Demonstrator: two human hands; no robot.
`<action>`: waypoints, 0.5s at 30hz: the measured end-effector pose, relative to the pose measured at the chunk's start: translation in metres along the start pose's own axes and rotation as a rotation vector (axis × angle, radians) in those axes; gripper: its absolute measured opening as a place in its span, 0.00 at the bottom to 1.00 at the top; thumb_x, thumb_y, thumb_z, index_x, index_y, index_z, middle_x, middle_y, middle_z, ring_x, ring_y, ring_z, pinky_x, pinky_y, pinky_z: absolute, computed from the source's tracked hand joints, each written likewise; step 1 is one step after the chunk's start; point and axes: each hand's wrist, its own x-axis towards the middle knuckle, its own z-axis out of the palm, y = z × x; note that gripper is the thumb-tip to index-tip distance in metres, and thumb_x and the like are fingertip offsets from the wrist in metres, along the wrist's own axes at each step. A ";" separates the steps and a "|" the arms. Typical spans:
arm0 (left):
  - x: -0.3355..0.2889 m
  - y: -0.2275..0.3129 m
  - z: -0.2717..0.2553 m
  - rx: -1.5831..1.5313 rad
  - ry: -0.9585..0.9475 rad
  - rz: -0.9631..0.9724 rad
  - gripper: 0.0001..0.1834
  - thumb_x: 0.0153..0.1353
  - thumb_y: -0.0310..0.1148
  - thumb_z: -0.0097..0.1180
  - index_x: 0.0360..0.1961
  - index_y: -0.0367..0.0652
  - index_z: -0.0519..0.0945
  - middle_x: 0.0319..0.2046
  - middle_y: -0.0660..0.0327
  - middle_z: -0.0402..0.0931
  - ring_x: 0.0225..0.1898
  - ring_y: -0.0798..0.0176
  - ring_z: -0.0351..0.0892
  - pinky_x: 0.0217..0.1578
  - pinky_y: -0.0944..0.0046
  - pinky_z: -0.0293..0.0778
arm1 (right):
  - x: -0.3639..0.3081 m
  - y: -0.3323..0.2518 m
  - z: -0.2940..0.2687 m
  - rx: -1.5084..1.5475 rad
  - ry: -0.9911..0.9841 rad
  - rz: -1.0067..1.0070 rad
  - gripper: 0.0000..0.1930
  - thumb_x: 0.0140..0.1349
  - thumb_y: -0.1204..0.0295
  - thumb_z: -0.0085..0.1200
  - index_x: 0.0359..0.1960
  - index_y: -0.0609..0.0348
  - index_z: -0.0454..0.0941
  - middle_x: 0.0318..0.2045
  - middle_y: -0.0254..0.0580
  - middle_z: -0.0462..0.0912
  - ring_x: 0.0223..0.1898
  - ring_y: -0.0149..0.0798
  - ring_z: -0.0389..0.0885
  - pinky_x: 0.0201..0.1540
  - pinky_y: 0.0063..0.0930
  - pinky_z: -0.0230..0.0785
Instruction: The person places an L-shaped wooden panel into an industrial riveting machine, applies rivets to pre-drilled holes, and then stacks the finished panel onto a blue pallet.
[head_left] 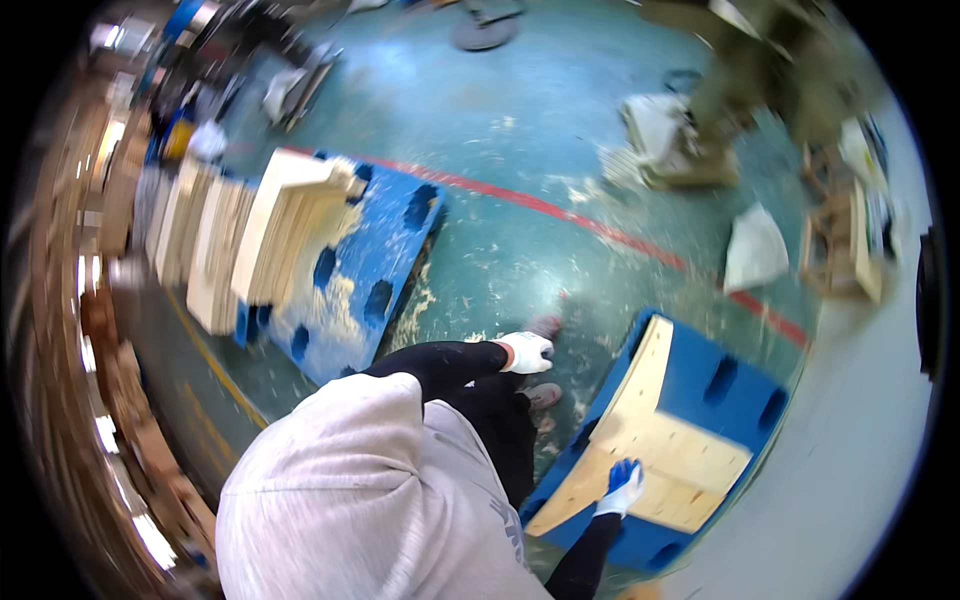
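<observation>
Head view: right hand (622, 486) by boards (685, 455); sweatshirt (370, 490) print (514, 535) illegible.

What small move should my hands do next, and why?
Perhaps bring the left hand over to the pale wooden boards on the blue pallet. The right hand is already at them, but the left is apart, above the green floor, and two hands would likely steady such wide boards better.

Boards (285, 225) lie on the left pallet (385, 228), panels (690, 455) on the right pallet (690, 368), floor (490, 285) between.
</observation>
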 end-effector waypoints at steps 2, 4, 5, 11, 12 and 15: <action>-0.032 -0.052 -0.032 -0.110 0.128 -0.102 0.25 0.60 0.49 0.56 0.52 0.44 0.82 0.47 0.47 0.83 0.53 0.46 0.81 0.54 0.51 0.74 | -0.008 -0.003 0.034 -0.135 -0.025 0.027 0.24 0.71 0.56 0.54 0.62 0.55 0.72 0.50 0.44 0.81 0.45 0.41 0.81 0.49 0.36 0.75; -0.064 -0.117 -0.072 -0.255 0.236 -0.217 0.24 0.60 0.49 0.56 0.51 0.44 0.82 0.46 0.48 0.84 0.52 0.46 0.81 0.54 0.51 0.75 | -0.013 -0.009 0.086 -0.229 -0.100 0.064 0.23 0.71 0.57 0.53 0.62 0.54 0.72 0.50 0.44 0.81 0.45 0.41 0.81 0.49 0.37 0.75; -0.078 -0.151 -0.089 -0.317 0.311 -0.268 0.24 0.60 0.49 0.56 0.51 0.45 0.82 0.46 0.49 0.84 0.52 0.46 0.82 0.54 0.51 0.75 | -0.018 -0.014 0.113 -0.277 -0.126 0.049 0.23 0.71 0.57 0.53 0.62 0.54 0.72 0.50 0.44 0.81 0.45 0.41 0.81 0.49 0.37 0.76; -0.102 -0.399 -0.209 -0.606 0.814 -0.648 0.28 0.60 0.51 0.58 0.56 0.44 0.79 0.54 0.48 0.79 0.58 0.45 0.77 0.58 0.51 0.72 | -0.058 -0.019 0.321 -0.556 -0.190 0.014 0.23 0.72 0.58 0.54 0.62 0.58 0.72 0.49 0.45 0.82 0.43 0.39 0.82 0.45 0.33 0.76; -0.094 -0.455 -0.244 -0.646 0.909 -0.724 0.30 0.60 0.52 0.58 0.58 0.44 0.78 0.57 0.46 0.77 0.60 0.44 0.75 0.59 0.50 0.71 | -0.056 -0.004 0.367 -0.586 -0.206 0.019 0.23 0.72 0.58 0.53 0.61 0.58 0.72 0.48 0.45 0.82 0.43 0.39 0.82 0.45 0.32 0.77; -0.070 -0.591 -0.321 -0.738 1.129 -0.891 0.41 0.60 0.54 0.60 0.68 0.41 0.66 0.67 0.41 0.65 0.68 0.40 0.63 0.66 0.49 0.62 | -0.069 0.026 0.484 -0.820 -0.247 0.117 0.16 0.74 0.64 0.51 0.57 0.59 0.74 0.46 0.43 0.83 0.40 0.37 0.84 0.44 0.31 0.79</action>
